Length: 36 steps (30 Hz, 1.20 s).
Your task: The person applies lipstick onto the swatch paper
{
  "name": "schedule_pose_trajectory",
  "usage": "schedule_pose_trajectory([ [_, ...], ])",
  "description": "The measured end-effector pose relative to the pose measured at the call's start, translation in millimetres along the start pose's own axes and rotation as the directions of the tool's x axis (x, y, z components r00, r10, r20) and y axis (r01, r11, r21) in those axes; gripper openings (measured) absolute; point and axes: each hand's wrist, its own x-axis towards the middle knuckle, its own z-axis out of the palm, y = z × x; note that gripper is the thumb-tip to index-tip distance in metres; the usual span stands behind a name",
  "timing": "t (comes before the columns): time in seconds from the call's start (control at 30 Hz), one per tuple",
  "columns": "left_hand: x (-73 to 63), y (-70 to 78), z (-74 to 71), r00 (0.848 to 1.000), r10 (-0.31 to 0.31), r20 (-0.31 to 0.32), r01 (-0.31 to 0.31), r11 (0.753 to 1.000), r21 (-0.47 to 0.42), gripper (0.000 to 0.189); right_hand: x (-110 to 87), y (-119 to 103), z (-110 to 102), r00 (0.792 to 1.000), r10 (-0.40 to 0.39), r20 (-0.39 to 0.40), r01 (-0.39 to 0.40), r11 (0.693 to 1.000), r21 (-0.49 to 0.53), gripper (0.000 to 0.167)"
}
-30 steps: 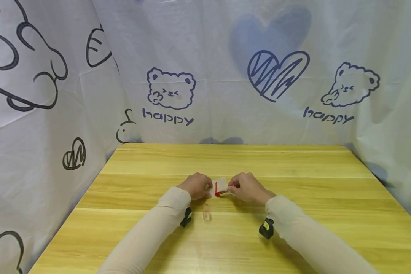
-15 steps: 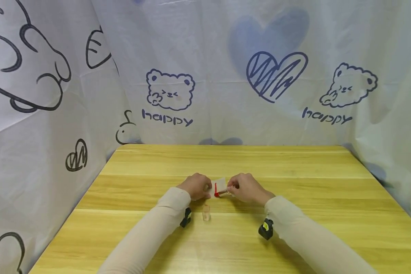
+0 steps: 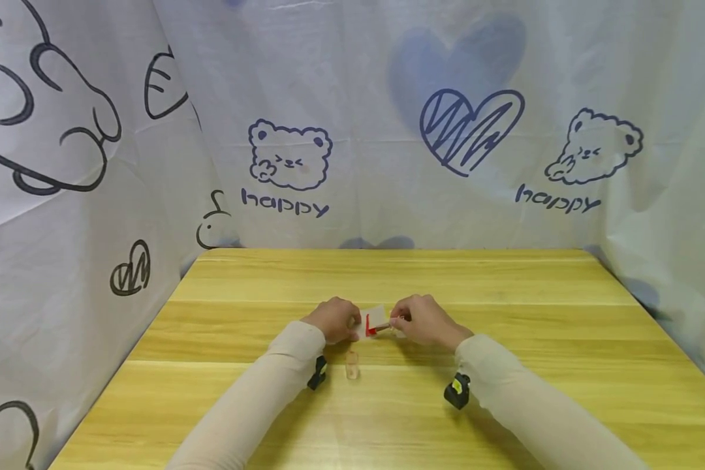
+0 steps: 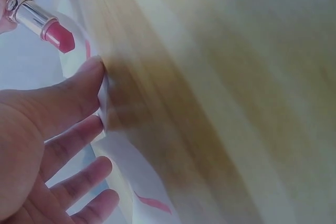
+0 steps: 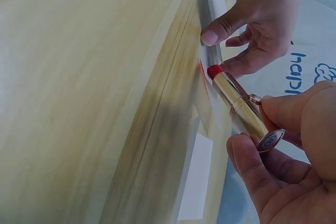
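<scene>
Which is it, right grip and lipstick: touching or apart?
Touching. The right wrist view shows it: the right grip pinches the lipstick near the end away from its red tip.

Wooden table [image 3: 505, 281] bears paper [image 3: 377, 316] — plus translucent piece [image 3: 352, 367]

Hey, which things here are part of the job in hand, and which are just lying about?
In the job:
- lipstick, held in the right hand
- red-marked paper, touched by the left hand

Just about:
- small clear piece, untouched on the table; possibly the lipstick's cap
- drawn-on backdrop
</scene>
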Motion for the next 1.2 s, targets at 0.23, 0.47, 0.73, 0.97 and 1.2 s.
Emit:
schedule_pose_trajectory([
  [0.23,-2.7,2.4,-3.3,1.0,-0.001,0.01,0.002,0.999,-0.034,0.027,0.3,1,-4,1.0,0.004,-0.001,-0.004,1.0,0.009,0.011],
  [0.47,-0.7,6.2,-4.9,0.999,0.035,-0.006,-0.035,0.996,-0.083,0.03,-0.2,4,-8,1.0,0.014,-0.016,-0.014,1.0,0.013,0.01],
  [0.73,6.9,10.8,-0.6,0.993,0.119,-0.01,-0.119,0.99,-0.069,0.023,-1.3,11,-12,0.999,0.018,-0.047,-0.018,1.0,0.002,0.01],
  [0.97,8.5,17.4,1.8,0.989,0.145,0.015,-0.143,0.986,-0.082,0.022,-4.6,22,-20,0.996,0.062,-0.071,-0.063,0.998,-0.015,0.009],
  [1.2,7.9,25.4,0.0,0.978,0.203,0.047,-0.198,0.976,-0.088,0.028,-8.7,38,-28,0.99,0.085,-0.113,-0.088,0.996,-0.031,0.01],
])
